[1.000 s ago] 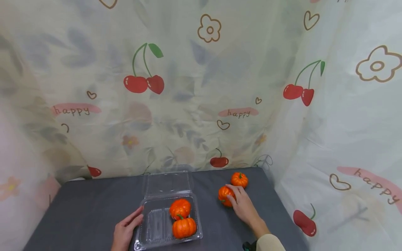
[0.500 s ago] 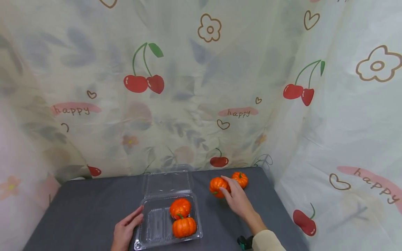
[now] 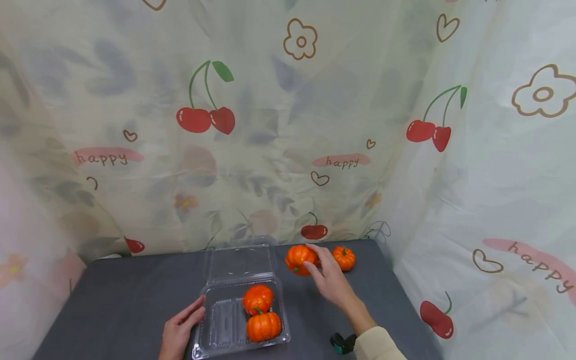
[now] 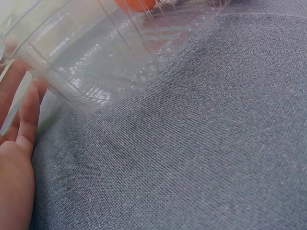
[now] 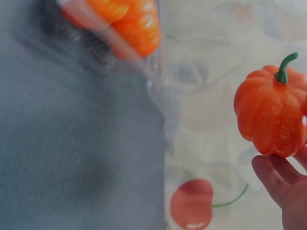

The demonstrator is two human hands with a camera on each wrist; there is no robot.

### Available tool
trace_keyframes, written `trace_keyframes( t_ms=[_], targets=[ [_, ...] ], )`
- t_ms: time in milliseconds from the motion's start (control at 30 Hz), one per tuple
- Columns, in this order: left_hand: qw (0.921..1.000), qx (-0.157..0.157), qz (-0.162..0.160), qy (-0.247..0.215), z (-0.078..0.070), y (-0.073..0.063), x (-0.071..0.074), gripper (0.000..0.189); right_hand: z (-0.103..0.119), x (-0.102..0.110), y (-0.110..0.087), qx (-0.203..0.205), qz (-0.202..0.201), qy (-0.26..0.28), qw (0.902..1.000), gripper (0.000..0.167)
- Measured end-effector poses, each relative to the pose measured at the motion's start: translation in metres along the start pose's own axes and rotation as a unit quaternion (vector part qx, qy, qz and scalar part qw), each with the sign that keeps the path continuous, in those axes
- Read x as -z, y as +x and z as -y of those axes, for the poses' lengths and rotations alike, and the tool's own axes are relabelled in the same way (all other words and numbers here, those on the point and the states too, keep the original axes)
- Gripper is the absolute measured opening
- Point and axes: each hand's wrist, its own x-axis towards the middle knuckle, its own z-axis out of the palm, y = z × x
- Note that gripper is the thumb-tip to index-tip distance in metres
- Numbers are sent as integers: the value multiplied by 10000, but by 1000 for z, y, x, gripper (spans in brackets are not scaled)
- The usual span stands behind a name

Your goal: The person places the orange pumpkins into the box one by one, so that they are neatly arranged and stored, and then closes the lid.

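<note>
My right hand (image 3: 332,280) grips a small orange pumpkin (image 3: 300,260), held raised over the table right of the box. In the right wrist view this pumpkin (image 5: 273,110) has ribbed sides and a curved green stem, with fingertips under its base. My left hand (image 3: 177,330) rests its straight fingers against the left rim of a clear plastic clamshell box (image 3: 216,345). The left wrist view has these fingers (image 4: 29,112) at the box's outer wall. Inside the box, on its right side, sit two pumpkins, a rear one (image 3: 258,299) and a front one (image 3: 264,327).
Another small pumpkin (image 3: 344,258) stands at the back right of the dark grey table (image 3: 121,300). The box's clear lid (image 3: 241,264) lies folded open toward the back. A patterned curtain (image 3: 270,150) hangs behind the table and along its sides.
My right hand has lifted the pumpkin off the table and carried it leftward, away from the pumpkin at the back right. My left hand and the box have stayed in place.
</note>
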Motion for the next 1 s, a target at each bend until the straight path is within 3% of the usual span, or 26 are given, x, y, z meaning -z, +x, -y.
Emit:
trace_keyframes(
  t_ms=[333,867,1000],
  targets=[
    [10000,16,20,-35,0,1,0,63,24,-6,13,225,47,598,9979,49],
    [9997,-47,135,-194,1,-2,4,52,40,-37,13,747,247,406,9961,47],
    [9996,-136,158,-184,0,-2,4,51,46,-47,13,717,429,583,9948,47]
  ],
)
